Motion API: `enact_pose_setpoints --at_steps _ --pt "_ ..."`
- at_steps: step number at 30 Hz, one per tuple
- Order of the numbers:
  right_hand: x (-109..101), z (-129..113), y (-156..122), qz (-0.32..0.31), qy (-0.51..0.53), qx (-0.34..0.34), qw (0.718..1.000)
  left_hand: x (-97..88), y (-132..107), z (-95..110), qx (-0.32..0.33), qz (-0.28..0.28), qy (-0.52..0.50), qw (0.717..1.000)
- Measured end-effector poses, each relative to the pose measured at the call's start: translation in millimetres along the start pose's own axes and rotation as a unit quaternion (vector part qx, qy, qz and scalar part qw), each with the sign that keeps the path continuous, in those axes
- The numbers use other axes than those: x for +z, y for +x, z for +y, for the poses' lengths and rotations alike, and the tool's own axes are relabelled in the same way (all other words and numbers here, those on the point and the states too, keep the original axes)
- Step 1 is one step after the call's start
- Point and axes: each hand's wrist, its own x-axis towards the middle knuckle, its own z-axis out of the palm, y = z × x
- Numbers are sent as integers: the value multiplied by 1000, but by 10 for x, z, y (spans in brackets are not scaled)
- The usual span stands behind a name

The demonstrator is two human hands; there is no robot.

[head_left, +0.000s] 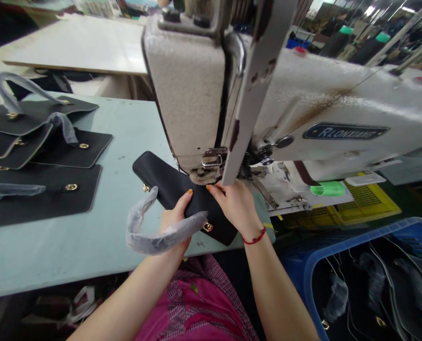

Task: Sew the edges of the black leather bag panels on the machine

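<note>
Probably light, bendable yet springy, the black bag piece [199,202] lies on the surface [72,251], partly beneath the sewing machine [186,94]. Just in front of the machine, the grip of the left hand [174,219] is clamped on it, thumb on top; the right hand [238,207], close under the machine, pinches it. Its flat edges should offer sure purchase; the plastic-wrapped handle [152,242] looks slippery.

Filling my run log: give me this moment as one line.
left hand: holding black panel | right hand: touching black panel | sewing machine: above black panel | wrapped handle: over left hand
</note>
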Motion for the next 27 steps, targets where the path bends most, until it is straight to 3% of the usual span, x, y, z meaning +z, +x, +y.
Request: enact_pose_setpoints --at_steps 7,13,18,22,25,27 --pt "39 -4 -24 3 17 0 1000 -35 114 80 -19 -16 -51 998" --pt "119 5 -81 -1 83 11 997 -70 205 261 -40 -46 3 998" --pt "228 35 -141 -6 192 -14 981 -107 381 463 -40 -146 34 988" --pt "349 51 -177 12 279 -32 960 -150 603 593 -23 -240 113 964" --pt "425 48 -195 17 315 -29 949 -140 705 703 24 -256 169 951" --pt "458 38 -202 13 329 -21 944 -100 715 783 22 -254 176 951"
